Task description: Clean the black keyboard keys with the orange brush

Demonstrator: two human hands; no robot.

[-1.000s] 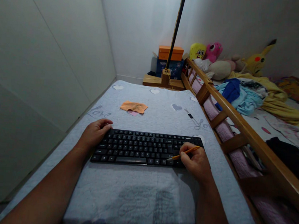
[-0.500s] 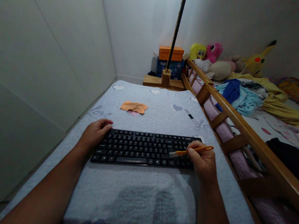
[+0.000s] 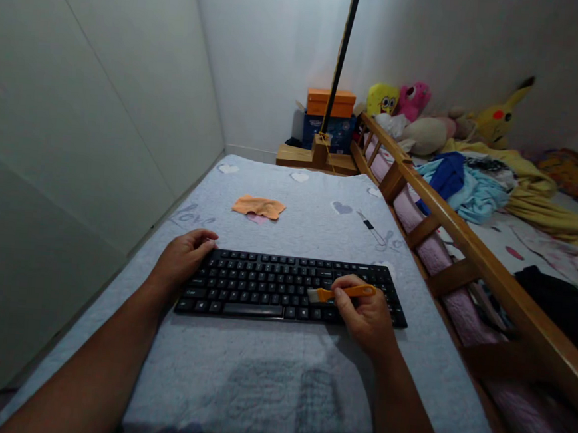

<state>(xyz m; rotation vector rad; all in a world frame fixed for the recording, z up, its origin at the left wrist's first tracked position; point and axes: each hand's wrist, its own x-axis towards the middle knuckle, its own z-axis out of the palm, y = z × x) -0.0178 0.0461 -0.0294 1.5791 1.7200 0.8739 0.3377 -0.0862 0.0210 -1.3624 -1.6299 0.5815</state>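
A black keyboard lies across a grey quilted surface in front of me. My left hand rests on the keyboard's left end, fingers curled over its top corner. My right hand is closed on a small orange-handled brush. The brush's pale bristles touch the keys right of the keyboard's middle. An orange cloth lies on the quilt beyond the keyboard.
A wooden bed rail runs along the right side, with bedding, clothes and plush toys behind it. Boxes and a dark pole stand at the far end. A pale wall closes the left side.
My right hand has carried the brush leftward along the keys, uncovering the keyboard's right end. The left hand has stayed put.
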